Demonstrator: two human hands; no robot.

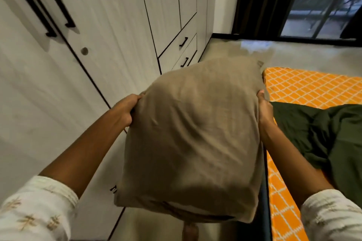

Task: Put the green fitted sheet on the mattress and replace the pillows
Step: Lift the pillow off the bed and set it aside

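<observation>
I am holding a tan pillow point(193, 137) up in front of me, over the floor point(231, 49) between the wardrobe point(98, 25) and the mattress point(313, 86). My left hand point(125, 110) is gripping its left edge with curled fingers, and my right hand point(263, 109) is clasping its right edge. The green sheet point(321, 135) is lying bunched on the orange mattress, just beside my right forearm.
</observation>
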